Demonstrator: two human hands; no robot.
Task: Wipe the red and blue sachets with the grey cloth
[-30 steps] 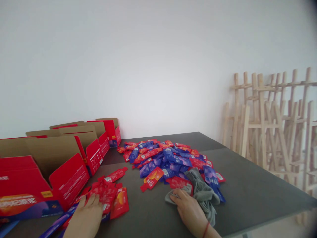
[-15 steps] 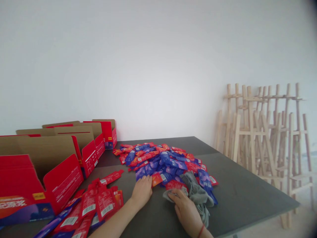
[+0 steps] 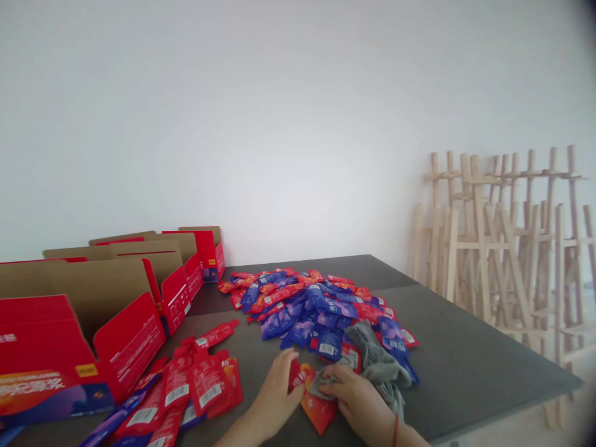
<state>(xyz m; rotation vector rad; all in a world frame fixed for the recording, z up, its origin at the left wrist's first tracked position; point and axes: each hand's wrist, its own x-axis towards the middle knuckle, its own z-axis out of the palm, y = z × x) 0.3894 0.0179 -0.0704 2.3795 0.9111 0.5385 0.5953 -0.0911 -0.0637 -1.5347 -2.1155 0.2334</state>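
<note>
My left hand holds the left edge of a red and orange sachet between thumb and fingers, near the table's front. My right hand is closed on a fold of grey cloth and presses it against that sachet. The rest of the cloth trails to the right, over the near side of a heap of blue and red sachets. Left of my left hand lies a smaller pile of mostly red sachets, barcodes facing up.
Several open red cardboard boxes line the left side, flaps raised. The dark grey table meets a white wall at the back. Beyond its right edge, wooden easels lean together.
My left hand has drawn the red and orange sachet from the heap's near edge toward me. The right hand has brought the cloth onto it. The view has shifted slightly.
</note>
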